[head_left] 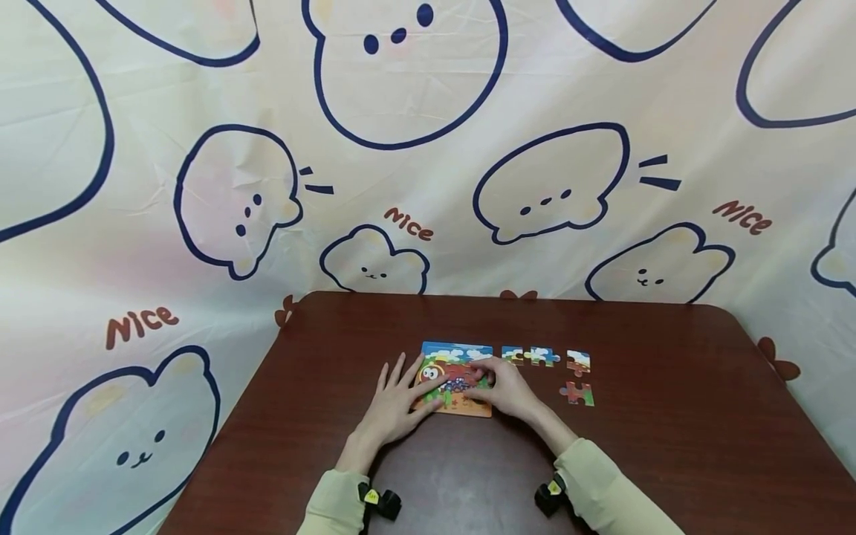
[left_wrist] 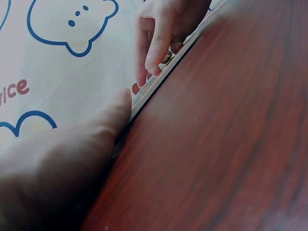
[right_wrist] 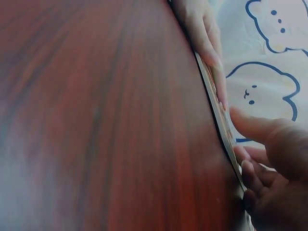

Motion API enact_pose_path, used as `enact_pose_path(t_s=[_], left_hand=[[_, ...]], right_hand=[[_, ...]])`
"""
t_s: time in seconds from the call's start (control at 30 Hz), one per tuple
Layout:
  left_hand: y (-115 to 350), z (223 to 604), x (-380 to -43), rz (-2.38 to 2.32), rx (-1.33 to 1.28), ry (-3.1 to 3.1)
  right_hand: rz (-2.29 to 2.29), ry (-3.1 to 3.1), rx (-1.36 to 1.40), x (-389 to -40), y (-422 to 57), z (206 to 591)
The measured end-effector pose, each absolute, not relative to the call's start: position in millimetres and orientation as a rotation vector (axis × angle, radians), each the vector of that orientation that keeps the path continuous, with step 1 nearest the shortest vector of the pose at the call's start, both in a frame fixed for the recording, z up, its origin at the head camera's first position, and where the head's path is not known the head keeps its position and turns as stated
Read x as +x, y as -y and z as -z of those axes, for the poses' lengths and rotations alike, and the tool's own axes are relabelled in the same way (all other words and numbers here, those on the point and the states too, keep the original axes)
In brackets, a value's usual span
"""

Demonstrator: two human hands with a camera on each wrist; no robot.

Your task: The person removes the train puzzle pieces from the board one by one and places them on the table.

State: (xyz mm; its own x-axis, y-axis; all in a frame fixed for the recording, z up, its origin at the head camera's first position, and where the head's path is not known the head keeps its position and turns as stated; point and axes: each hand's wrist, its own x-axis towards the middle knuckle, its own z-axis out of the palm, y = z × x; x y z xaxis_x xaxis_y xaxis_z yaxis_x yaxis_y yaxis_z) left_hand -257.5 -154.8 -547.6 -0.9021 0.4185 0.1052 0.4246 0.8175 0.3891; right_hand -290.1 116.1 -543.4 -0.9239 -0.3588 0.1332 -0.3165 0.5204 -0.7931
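Note:
A colourful jigsaw puzzle (head_left: 457, 351) in a flat board lies on the table, showing blue sky, a round-eyed creature and orange ground. My left hand (head_left: 394, 407) rests on its left side with fingers spread, the fingertips on the picture. Over the right half, my right hand (head_left: 510, 388) bends its thumb and fingers around a small puzzle piece (head_left: 473, 375), mostly hidden by the fingers. Seen from the left wrist, the right hand (left_wrist: 163, 33) touches down at the board's thin edge (left_wrist: 154, 89). In the right wrist view the left hand (right_wrist: 199, 33) lies along that board.
Right of the board lie loose puzzle pieces: one (head_left: 512, 354) and another (head_left: 543, 357) near its top corner, then a third (head_left: 578, 361) above a red and green one (head_left: 579, 394). The brown wooden table (head_left: 669, 416) meets a patterned cloth (head_left: 455, 208) behind it.

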Motion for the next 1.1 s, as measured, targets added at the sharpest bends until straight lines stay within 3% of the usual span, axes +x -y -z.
enact_pose_path(t_s=[0.73, 1.1], left_hand=[[155, 550, -259, 0.633, -0.708, 2.983], [154, 549, -258, 0.633, -0.699, 2.978]], right_hand=[[1.379, -2.981, -0.499, -285, -100, 558], [1.247, -2.861, -0.508, -292, -102, 541]])
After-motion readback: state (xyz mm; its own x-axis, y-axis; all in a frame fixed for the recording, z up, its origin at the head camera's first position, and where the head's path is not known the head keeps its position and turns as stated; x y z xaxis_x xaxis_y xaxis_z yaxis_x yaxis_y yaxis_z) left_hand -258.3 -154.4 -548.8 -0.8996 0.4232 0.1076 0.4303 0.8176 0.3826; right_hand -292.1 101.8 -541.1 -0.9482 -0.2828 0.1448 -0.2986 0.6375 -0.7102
